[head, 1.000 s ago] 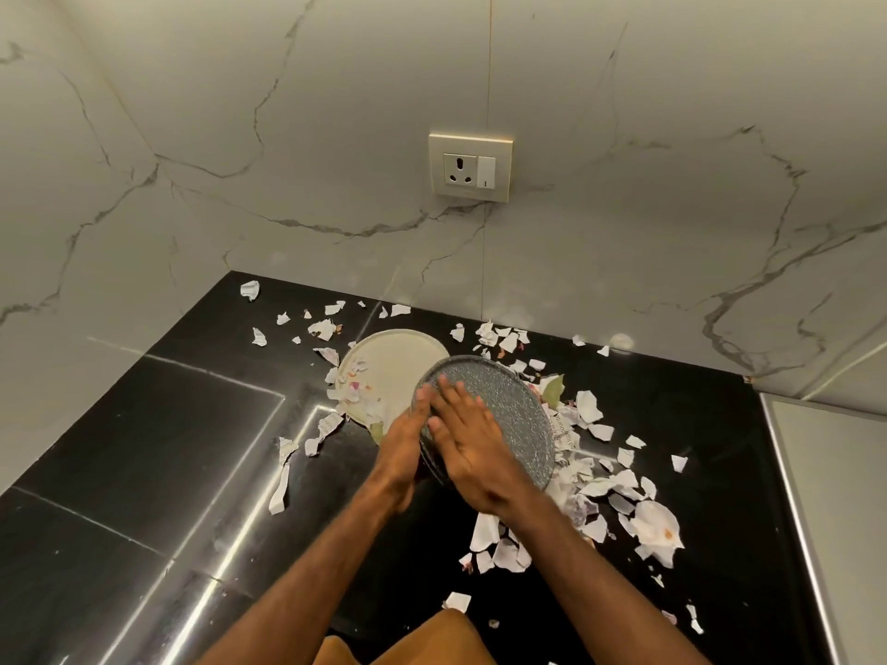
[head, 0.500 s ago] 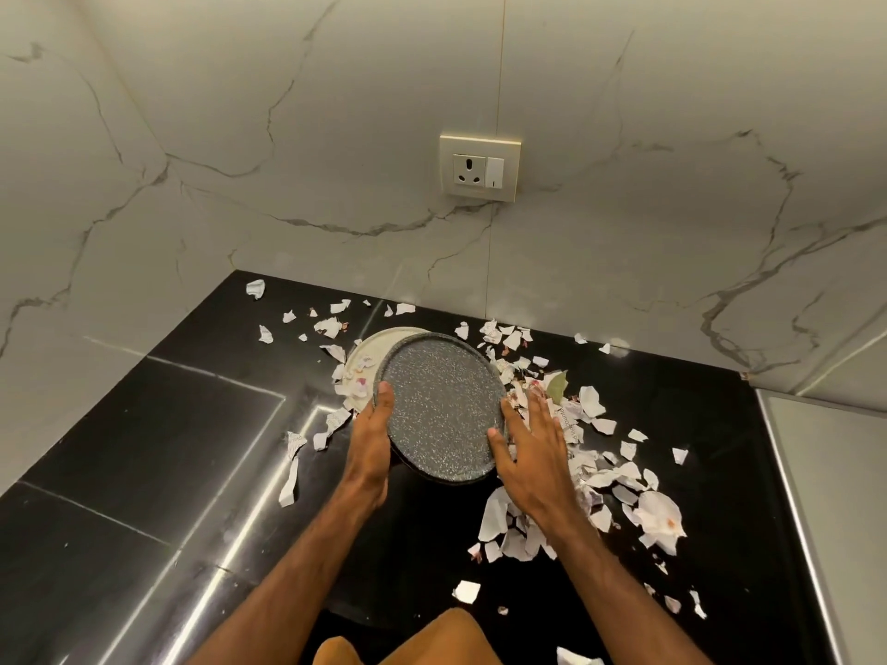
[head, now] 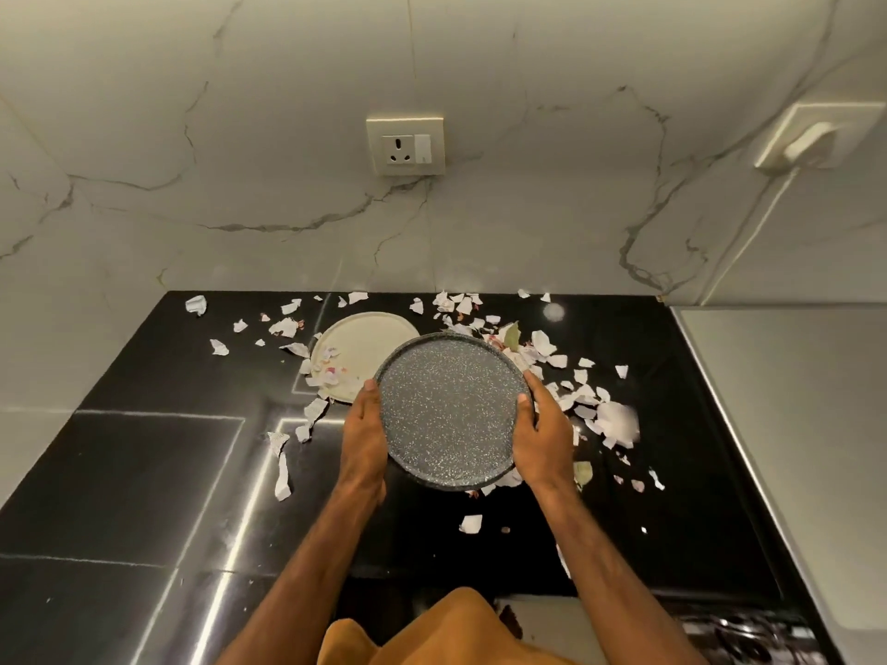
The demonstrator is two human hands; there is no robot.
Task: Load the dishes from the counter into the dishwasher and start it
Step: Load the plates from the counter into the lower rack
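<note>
Speckled grey plate (head: 451, 405) held by its rim between 2 hands over the black bench (head: 144, 472), just in front of a cream plate (head: 365, 343) that lies on the bench. Left hand (head: 365, 439) and right hand (head: 542, 434) are each curled on opposite edges, thumb laid over the lip; the fingers beneath are hidden. Torn scraps (head: 614, 419) are strewn around and on the cream plate. A slip is judged possible, since only the rim is gripped and the plate is tilted. Scraps stuck underneath could be carried into the dishwasher; the far edge could strike the cream plate.
</note>
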